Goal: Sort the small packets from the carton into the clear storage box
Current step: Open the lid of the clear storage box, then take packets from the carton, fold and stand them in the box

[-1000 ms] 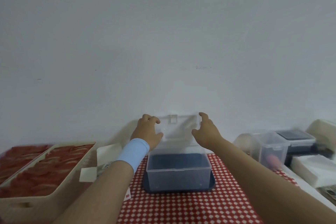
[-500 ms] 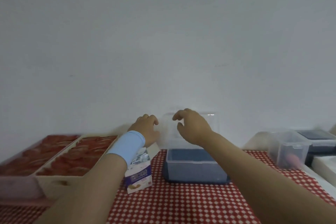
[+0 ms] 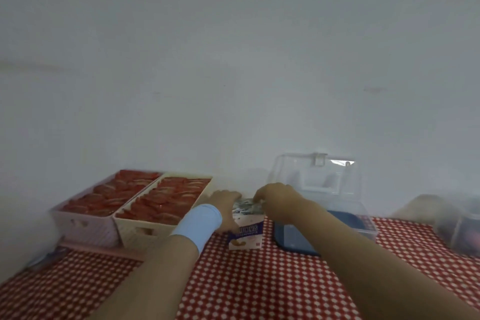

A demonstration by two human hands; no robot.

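At the far left two shallow rectangular plastic baskets sit side by side against the pale wall: a pinkish basket (image 3: 85, 223) and, touching it, a cream basket (image 3: 145, 228), both with slotted side walls and both filled with overlapping rows of glossy red packs. They rest on a surface (image 3: 259, 280) covered by a red cloth printed with a small white check. Just right of the cream basket the left hand (image 3: 224, 212), with a smooth light-blue band (image 3: 198, 223) around its wrist, presses against the side of the carton (image 3: 246, 232), a small upright cardboard box, white and purple with blurred print; its fingers are hidden behind the carton, so whether they are curled or spread cannot be told. The carton's top is open, and crinkled silvery-blue small packets (image 3: 245, 206) stick up out of it. The right hand (image 3: 279, 200) reaches over that opening with its fingers (image 3: 259, 196) bent down and pinching at the packets. Right of the carton stands the clear storage box (image 3: 363, 221), a transparent rounded-corner tub with a dark blue base, its hinged clear lid (image 3: 315, 176) standing open against the wall. At the far right edge, more translucent containers (image 3: 457, 226) are blurred.
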